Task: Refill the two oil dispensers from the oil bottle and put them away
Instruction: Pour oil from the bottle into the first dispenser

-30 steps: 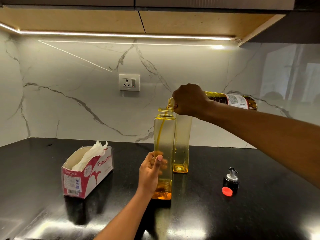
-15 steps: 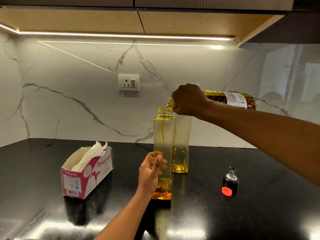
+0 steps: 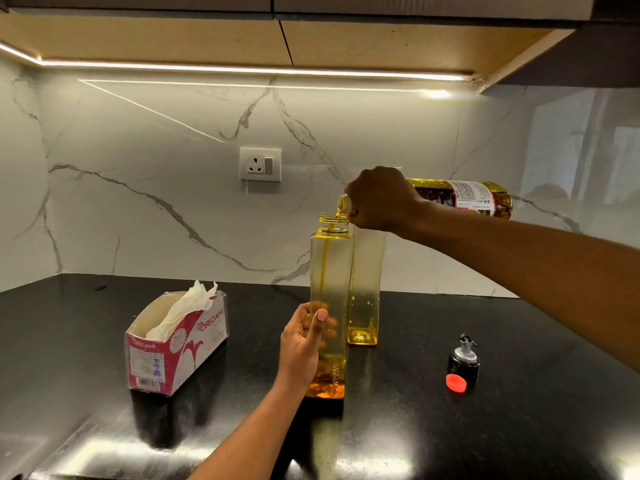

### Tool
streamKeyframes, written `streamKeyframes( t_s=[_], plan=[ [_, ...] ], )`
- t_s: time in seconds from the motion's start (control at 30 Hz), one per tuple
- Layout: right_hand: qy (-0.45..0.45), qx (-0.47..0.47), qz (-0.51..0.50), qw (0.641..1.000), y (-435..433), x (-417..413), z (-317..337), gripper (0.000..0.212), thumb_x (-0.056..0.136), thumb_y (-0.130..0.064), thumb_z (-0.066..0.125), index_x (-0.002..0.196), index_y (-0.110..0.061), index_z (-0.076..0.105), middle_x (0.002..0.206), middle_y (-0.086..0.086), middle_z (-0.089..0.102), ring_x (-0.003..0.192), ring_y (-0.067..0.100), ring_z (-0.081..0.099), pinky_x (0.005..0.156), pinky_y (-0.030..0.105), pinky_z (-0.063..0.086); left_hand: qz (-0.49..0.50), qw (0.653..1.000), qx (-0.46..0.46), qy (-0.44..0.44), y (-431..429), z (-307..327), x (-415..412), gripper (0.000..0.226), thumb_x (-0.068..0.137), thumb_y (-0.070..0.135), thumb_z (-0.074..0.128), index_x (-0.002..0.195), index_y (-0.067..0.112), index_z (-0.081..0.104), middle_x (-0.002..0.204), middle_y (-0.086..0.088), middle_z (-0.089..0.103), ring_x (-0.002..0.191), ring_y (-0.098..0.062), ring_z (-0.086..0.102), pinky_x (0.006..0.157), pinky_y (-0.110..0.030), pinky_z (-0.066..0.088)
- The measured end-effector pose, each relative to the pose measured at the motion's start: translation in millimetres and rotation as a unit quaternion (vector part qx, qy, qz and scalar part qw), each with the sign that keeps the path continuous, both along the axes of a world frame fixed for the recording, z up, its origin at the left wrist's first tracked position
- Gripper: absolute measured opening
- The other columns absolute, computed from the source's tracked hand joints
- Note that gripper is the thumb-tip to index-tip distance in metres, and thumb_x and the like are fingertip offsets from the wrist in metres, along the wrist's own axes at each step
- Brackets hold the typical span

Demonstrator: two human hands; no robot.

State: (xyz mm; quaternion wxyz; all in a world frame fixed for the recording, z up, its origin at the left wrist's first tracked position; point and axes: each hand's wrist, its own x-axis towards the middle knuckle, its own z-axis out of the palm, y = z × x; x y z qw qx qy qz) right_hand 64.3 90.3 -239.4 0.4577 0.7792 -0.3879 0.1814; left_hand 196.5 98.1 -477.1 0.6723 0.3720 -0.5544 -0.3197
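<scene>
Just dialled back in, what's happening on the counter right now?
The right hand tips the oil bottle nearly flat, pouring a thin stream into the near dispenser, which the left hand grips low down. Only a little oil sits at its bottom. The second dispenser stands just behind, nearly empty too. A pourer top and red cap sit on the counter.
</scene>
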Motion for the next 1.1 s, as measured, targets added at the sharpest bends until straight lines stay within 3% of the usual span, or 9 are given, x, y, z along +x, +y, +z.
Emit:
streamKeyframes(
  t_s=[0.63,0.93,1.1],
  plan=[
    [0.019,-0.009,0.008,1.0,-0.7,-0.1,0.5,0.029,0.092,-0.03,0.048,0.093,-0.008,0.066,0.089,0.009,0.068,0.085,0.027,0.065,0.065,0.028,0.036,-0.014,1.0,0.002,0.009,-1.1,0.0,0.0,0.084,0.057,0.087,0.057,0.103,0.017,0.06,0.086,-0.004,0.069,0.083,-0.031,0.068,0.077,-0.056,0.056],
    [0.017,-0.014,0.011,1.0,-3.5,-1.5,-0.1,0.027,0.091,-0.028,0.048,0.089,-0.009,0.066,0.086,0.008,0.068,0.083,0.027,0.066,0.063,0.025,0.033,-0.003,1.0,-0.004,0.002,-3.0,-1.9,0.7,0.085,0.059,0.087,0.056,0.104,0.015,0.06,0.086,-0.003,0.069,0.08,-0.024,0.068,0.073,-0.043,0.058],
    [0.017,-0.01,0.015,1.0,-2.7,-1.7,-0.3,0.027,0.092,-0.028,0.048,0.089,-0.008,0.066,0.086,0.008,0.068,0.082,0.026,0.065,0.063,0.025,0.034,-0.002,1.0,-0.005,-0.002,-3.1,-2.2,1.0,0.083,0.06,0.086,0.056,0.104,0.016,0.06,0.086,-0.003,0.069,0.081,-0.026,0.068,0.076,-0.051,0.058]
  ],
)
